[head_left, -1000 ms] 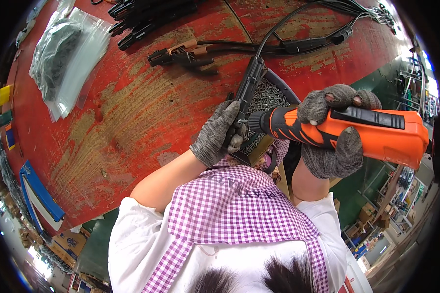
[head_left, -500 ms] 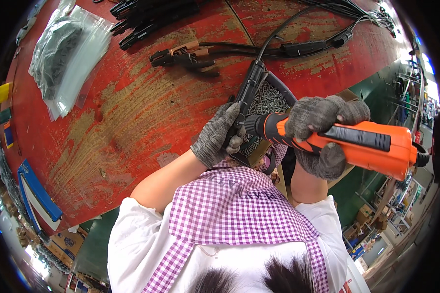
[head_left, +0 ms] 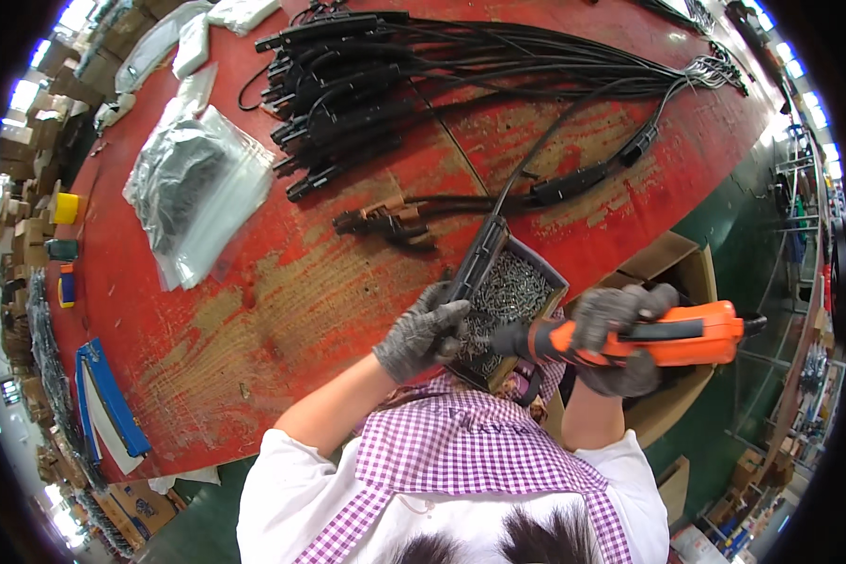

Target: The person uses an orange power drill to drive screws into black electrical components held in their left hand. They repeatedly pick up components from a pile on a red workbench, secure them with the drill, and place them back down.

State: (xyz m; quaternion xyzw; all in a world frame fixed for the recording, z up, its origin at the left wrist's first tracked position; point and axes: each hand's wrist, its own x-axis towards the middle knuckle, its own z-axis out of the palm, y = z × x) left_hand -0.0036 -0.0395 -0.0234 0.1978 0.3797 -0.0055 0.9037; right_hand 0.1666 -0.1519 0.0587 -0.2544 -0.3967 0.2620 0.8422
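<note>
In my gloved left hand (head_left: 423, 336) is a long black plastic housing (head_left: 482, 261) with a black cable running from its far end. The fingers are closed around its near end, above a tray's left side. My gloved right hand (head_left: 620, 329) is wrapped around an orange and black power screwdriver (head_left: 691, 340), held nearly level. Its dark nose points left toward my left fingers, a little apart from the housing; the tip is blurred. Below both hands, the tray holds many small metal screws (head_left: 515, 287).
A bundle of black cables with housings (head_left: 348, 103) lies across the red worn table (head_left: 291, 348). Nearer is a cable with a copper-coloured clamp (head_left: 385, 221). Clear plastic bags (head_left: 202, 193) and a blue-edged object (head_left: 113, 399) lie left. An open cardboard box (head_left: 681, 395) stands right.
The view has shifted, so more of the table's far side shows. The screwdriver's nose has drawn back from the housing to the right. My left hand still holds the housing.
</note>
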